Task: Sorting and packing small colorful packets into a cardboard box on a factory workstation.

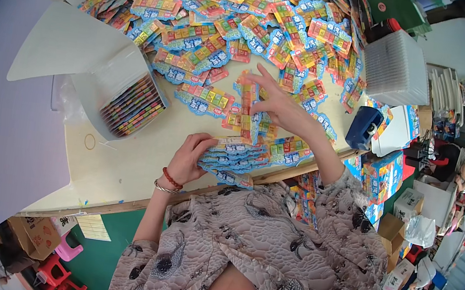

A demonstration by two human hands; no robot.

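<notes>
Near the table's front edge, my left hand (188,157) is closed around the left end of a stack of flat, blue-edged packets (233,158). The stack fans out in overlapping layers toward the right. My right hand (281,106) reaches in over the table just beyond it, with thumb and fingertips on one upright-turned packet (247,103) with a red, yellow and blue front. Its upper finger is stretched clear of the packet. More loose packets (206,99) lie flat right beside that hand. The undersides of the held packets are hidden.
A large heap of packets (249,15) covers the table's far side. At left stands an open white box (120,80) with packets in rows. A stack of clear plastic trays (395,67) and a dark blue tape dispenser (364,127) stand at right.
</notes>
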